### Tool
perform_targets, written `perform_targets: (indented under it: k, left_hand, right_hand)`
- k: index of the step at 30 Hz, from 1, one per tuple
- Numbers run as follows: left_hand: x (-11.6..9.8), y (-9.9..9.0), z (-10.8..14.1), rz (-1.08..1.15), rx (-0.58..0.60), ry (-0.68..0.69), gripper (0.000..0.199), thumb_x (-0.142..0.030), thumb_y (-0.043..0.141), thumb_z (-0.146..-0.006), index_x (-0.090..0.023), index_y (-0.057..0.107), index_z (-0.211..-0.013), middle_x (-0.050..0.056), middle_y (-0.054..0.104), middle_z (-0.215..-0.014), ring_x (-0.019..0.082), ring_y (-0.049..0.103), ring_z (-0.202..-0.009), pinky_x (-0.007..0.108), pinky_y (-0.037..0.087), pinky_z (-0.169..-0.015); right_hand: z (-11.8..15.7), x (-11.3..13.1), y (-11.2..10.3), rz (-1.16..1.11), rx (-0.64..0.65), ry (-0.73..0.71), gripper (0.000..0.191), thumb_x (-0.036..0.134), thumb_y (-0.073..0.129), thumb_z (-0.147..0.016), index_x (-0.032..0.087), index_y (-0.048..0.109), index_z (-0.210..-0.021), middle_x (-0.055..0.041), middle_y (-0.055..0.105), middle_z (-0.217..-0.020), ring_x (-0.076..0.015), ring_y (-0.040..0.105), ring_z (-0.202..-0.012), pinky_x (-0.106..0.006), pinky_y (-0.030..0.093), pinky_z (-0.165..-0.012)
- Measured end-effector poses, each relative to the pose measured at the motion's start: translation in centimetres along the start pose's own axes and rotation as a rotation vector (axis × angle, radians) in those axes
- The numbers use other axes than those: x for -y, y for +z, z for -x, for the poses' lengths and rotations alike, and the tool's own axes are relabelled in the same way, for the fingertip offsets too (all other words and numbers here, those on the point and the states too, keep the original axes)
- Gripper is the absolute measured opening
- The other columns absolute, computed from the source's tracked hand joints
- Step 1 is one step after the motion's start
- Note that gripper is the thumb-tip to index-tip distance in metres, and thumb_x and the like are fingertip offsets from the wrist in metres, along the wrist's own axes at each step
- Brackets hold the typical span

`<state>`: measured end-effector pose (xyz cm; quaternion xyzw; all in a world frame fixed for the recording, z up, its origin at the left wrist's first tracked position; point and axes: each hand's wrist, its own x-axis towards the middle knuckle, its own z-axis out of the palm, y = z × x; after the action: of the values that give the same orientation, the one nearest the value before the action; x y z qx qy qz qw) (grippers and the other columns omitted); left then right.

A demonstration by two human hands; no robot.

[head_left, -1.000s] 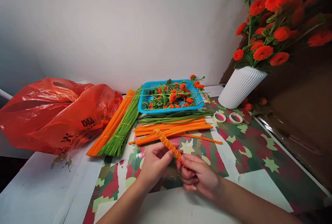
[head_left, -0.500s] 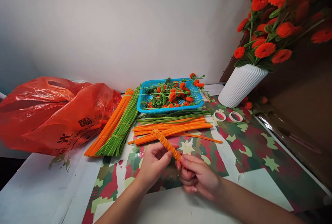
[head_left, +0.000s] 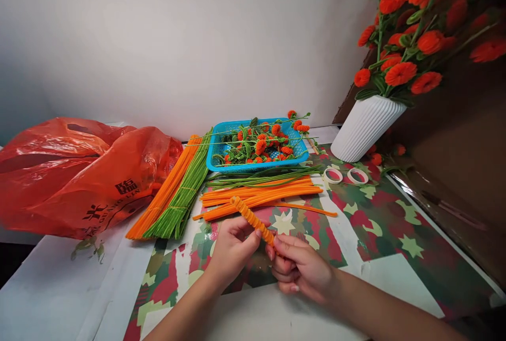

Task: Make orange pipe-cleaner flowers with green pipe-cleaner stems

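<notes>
An orange pipe cleaner coil, wound into a tight spiral, slants between my two hands above the table. My right hand pinches its lower end, the thumb on top and the other fingers curled under. My left hand grips the coil's middle between thumb and fingers. The coil's upper end sticks out past my left fingers; whatever lies inside it is hidden. Just beyond my hands lie loose orange pipe cleaners, with green pipe cleaners behind them.
A blue basket holds green stems with small orange flowers. Bundled orange and green pipe cleaners lie beside a red plastic bag. At right stand a white vase of orange flowers and two tape rolls.
The view has shifted very slightly. Both hands keep their hold on the coil, almost unmoved.
</notes>
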<state>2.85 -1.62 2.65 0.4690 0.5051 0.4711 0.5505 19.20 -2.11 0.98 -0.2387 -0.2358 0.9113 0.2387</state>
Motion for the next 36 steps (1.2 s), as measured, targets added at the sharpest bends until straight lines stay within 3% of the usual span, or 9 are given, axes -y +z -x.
perform_targets:
  k: [12, 15, 18, 22, 26, 28, 32, 36]
  left_hand:
    - [-0.4, 0.4, 0.1, -0.023, -0.049, -0.011, 0.021, -0.032, 0.07, -0.066, -0.012, 0.069, -0.064, 0.005, 0.066, -0.061, 0.017, 0.059, -0.058, 0.026, 0.048, -0.059]
    - [-0.2, 0.4, 0.1, 0.022, -0.043, -0.026, 0.024, -0.035, 0.07, -0.068, -0.012, 0.07, -0.07, 0.006, 0.067, -0.065, 0.017, 0.059, -0.06, 0.027, 0.048, -0.059]
    - [0.2, 0.0, 0.0, 0.109, -0.127, -0.019, 0.028, -0.038, 0.069, -0.072, -0.013, 0.072, -0.082, 0.006, 0.069, -0.074, 0.018, 0.062, -0.07, 0.026, 0.049, -0.065]
    - [0.4, -0.8, -0.3, 0.177, -0.223, 0.001, 0.034, -0.041, 0.068, -0.073, -0.014, 0.071, -0.094, 0.008, 0.07, -0.087, 0.02, 0.063, -0.083, 0.027, 0.05, -0.072]
    - [0.0, -0.7, -0.4, 0.151, -0.152, -0.011, 0.042, -0.042, 0.066, -0.075, -0.015, 0.067, -0.107, 0.01, 0.07, -0.095, 0.021, 0.063, -0.088, 0.027, 0.05, -0.07]
    - [-0.2, -0.4, -0.4, 0.109, -0.038, -0.018, 0.043, -0.038, 0.07, -0.074, -0.015, 0.066, -0.11, 0.009, 0.069, -0.094, 0.02, 0.063, -0.085, 0.026, 0.05, -0.069]
    - [-0.3, 0.1, -0.2, 0.075, 0.23, -0.069, 0.032, -0.034, 0.074, -0.07, -0.012, 0.068, -0.094, 0.007, 0.067, -0.08, 0.018, 0.062, -0.073, 0.028, 0.05, -0.068]
    - [-0.5, 0.4, 0.0, 0.144, 0.279, -0.098, 0.024, -0.034, 0.074, -0.071, -0.013, 0.066, -0.079, 0.006, 0.065, -0.077, 0.017, 0.061, -0.072, 0.029, 0.051, -0.07]
  right_hand:
    - [-0.3, -0.5, -0.3, 0.019, -0.011, -0.029, 0.033, 0.046, 0.063, -0.082, 0.017, 0.049, -0.08, 0.0119, 0.027, -0.048, -0.0025, 0.016, -0.04, -0.015, 0.019, -0.037]
    - [-0.3, -0.3, -0.4, 0.043, -0.025, -0.03, 0.032, 0.047, 0.062, -0.082, 0.016, 0.051, -0.082, 0.0119, 0.031, -0.046, -0.0021, 0.018, -0.037, -0.015, 0.029, -0.038]
    - [-0.3, 0.2, -0.6, 0.111, -0.062, -0.036, 0.041, 0.055, 0.056, -0.083, 0.015, 0.054, -0.086, 0.0076, 0.045, -0.049, -0.0043, 0.035, -0.037, -0.022, 0.044, -0.045]
    - [-0.3, 1.0, -1.1, 0.228, -0.143, -0.08, 0.041, 0.054, 0.055, -0.084, 0.013, 0.057, -0.08, 0.006, 0.048, -0.049, -0.005, 0.04, -0.037, -0.022, 0.046, -0.046]
    - [-0.5, 1.1, -1.4, 0.237, -0.104, -0.09, 0.036, 0.05, 0.059, -0.083, 0.014, 0.055, -0.076, 0.0084, 0.044, -0.046, -0.0032, 0.035, -0.035, -0.018, 0.043, -0.043]
    - [-0.7, 0.9, -1.4, 0.216, -0.101, -0.117, 0.036, 0.05, 0.059, -0.083, 0.015, 0.054, -0.076, 0.0092, 0.042, -0.046, -0.0027, 0.034, -0.035, -0.019, 0.045, -0.044]
    - [-1.0, 0.5, -1.5, 0.252, -0.127, -0.217, 0.039, 0.053, 0.058, -0.083, 0.016, 0.05, -0.072, 0.0099, 0.04, -0.043, -0.003, 0.034, -0.034, -0.018, 0.044, -0.042]
    - [-1.1, 0.2, -1.6, 0.323, -0.138, -0.243, 0.045, 0.057, 0.055, -0.083, 0.015, 0.051, -0.069, 0.0101, 0.037, -0.04, -0.0027, 0.032, -0.032, -0.017, 0.043, -0.039]
